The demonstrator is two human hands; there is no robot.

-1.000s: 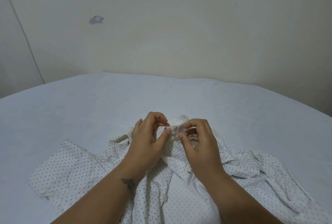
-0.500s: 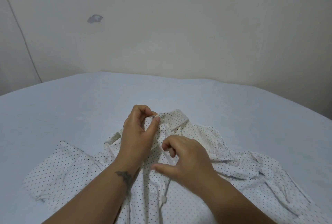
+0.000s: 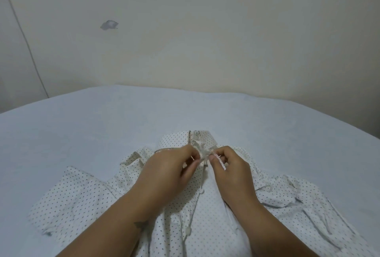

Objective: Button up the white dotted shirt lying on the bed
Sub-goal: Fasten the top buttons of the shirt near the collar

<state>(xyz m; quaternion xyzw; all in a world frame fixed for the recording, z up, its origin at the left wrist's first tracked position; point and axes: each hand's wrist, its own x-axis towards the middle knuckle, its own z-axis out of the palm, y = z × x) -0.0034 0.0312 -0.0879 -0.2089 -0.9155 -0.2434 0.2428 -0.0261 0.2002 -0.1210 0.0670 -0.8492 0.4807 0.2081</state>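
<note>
Open bed on three sides, shirt and hands crowd lower centre.
Bare bed (image 3: pixel 86 133) across left, upper middle and right of frame, passable; wall (image 3: pixel 205 30) closes the top. Shirt (image 3: pixel 82 199) spreads over lower frame; left hand (image 3: pixel 170 172) and right hand (image 3: pixel 232 170) meet at the collar (image 3: pixel 176 141), forearms block bottom centre.

Cream wall (image 3: pixel 205 30), chipped patch (image 3: pixel 109 25), dim light

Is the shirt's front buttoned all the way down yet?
No. Below both hands, the white dotted shirt gapes open, round white buttons lying unfastened.
</note>
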